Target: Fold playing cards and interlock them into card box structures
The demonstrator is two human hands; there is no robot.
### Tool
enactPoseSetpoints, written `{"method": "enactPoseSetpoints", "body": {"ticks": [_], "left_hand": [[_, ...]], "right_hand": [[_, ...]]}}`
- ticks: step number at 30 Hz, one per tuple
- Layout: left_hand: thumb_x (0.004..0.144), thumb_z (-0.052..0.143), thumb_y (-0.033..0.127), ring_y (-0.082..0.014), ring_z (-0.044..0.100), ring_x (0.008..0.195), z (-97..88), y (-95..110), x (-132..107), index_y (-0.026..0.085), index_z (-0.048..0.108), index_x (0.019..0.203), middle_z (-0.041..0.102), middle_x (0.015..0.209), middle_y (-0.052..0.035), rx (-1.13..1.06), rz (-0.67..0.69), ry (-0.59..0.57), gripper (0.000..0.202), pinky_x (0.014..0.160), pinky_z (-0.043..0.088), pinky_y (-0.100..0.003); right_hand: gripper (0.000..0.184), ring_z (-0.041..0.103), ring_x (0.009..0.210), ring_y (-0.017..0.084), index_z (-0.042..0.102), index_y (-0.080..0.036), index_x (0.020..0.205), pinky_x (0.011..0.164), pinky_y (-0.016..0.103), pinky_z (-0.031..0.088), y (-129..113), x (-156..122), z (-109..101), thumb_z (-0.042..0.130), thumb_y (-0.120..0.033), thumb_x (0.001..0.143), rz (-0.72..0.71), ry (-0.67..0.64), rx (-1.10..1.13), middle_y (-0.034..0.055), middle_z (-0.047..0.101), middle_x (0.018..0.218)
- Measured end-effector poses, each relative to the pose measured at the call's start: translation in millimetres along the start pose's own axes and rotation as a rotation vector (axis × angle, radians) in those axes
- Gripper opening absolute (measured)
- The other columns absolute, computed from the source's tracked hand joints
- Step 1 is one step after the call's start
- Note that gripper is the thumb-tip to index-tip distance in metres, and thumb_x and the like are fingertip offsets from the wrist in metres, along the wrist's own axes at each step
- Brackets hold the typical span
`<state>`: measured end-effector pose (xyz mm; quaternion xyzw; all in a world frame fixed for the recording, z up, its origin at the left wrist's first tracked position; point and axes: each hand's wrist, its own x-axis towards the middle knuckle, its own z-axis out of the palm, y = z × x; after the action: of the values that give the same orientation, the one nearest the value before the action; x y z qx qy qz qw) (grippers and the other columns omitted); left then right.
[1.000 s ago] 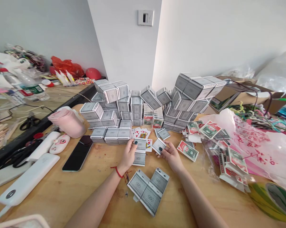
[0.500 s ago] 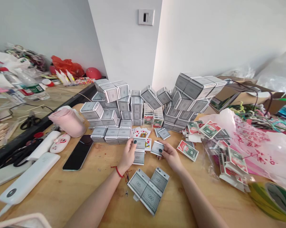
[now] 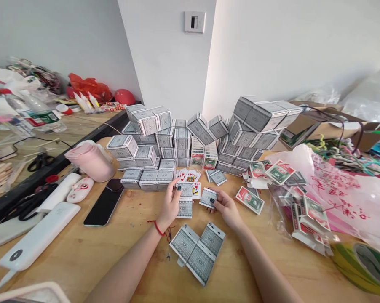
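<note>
My left hand grips joined playing cards, their grey patterned backs toward me, thumb on the upper part. Between thumb and fingers of my right hand is a single folded playing card, also grey-backed, just right of the left hand's piece. Closer to me on the wooden table lies a joined card piece in a V shape. Face-up playing cards, with hearts showing, lie behind my left hand. Two small folded cards rest behind my right hand.
Stacked grey card blocks span the back of the table. A black phone, a white power bank and a pink pouch lie left. Right are a card box, plastic bags and yellow-green tape.
My right hand and its folded card have shifted very slightly left, toward the left hand's piece. Everything else looks nearly the same.
</note>
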<state>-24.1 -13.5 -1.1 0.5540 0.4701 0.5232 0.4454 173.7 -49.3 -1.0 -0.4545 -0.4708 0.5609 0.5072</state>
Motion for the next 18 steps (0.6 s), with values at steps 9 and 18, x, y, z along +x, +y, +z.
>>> {"method": "enactPoseSetpoints", "body": {"ticks": [9,18], "left_hand": [[0.081,0.045,0.035,-0.0189,0.054,0.094,2.4,-0.8,-1.9,0.020,0.047,0.114,0.056,0.106,-0.0074,0.044,0.036,-0.005,0.036,0.083,0.044,-0.033],[0.083,0.042,0.032,-0.0174,0.051,0.098,2.8,1.3,-3.1,0.021,0.043,0.117,0.050,0.116,-0.0074,0.084,0.051,-0.026,0.036,0.087,0.040,-0.032]], "right_hand": [[0.037,0.055,0.056,0.013,0.051,-0.023,0.106,0.049,0.027,0.046,0.0,0.4,-0.5,0.058,-0.032,0.071,0.006,-0.001,0.010,-0.0002,0.058,0.076],[0.037,0.055,0.055,0.014,0.051,-0.022,0.105,0.048,0.026,0.045,-1.9,0.2,-1.1,0.058,-0.035,0.071,0.009,-0.005,0.001,0.0002,0.058,0.074]]}}
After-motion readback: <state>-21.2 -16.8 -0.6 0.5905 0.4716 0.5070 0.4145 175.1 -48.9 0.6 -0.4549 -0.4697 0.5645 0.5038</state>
